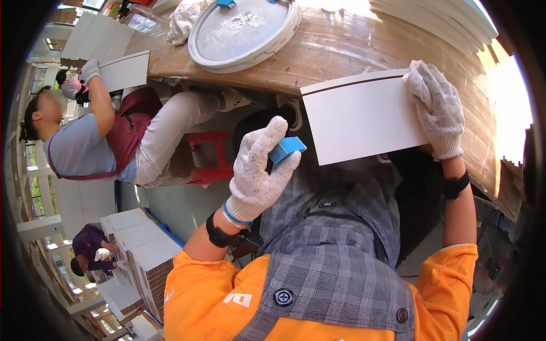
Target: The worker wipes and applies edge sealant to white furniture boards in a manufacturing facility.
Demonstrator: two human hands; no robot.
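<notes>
My left hand (257, 173), in a knitted off-white glove, pinches a small blue block (288, 149) between thumb and fingers. The block is held in the air, left of a white rectangular board (364, 116), apart from it. A dark groove runs along the board's far edge. My right hand (437, 108), gloved the same way, grips the board at its right end, with the fingers lying over the edge. That board rests partly on the wooden table's near edge and juts out over my lap.
On the brown table (335, 48) stands a round white lid (244, 34) with white paste and blue pieces. A crumpled cloth (185, 21) lies beside it. White boards (438, 20) are stacked far right. A co-worker (96, 142) sits at left; another person (91, 250) works near stacked panels (145, 238).
</notes>
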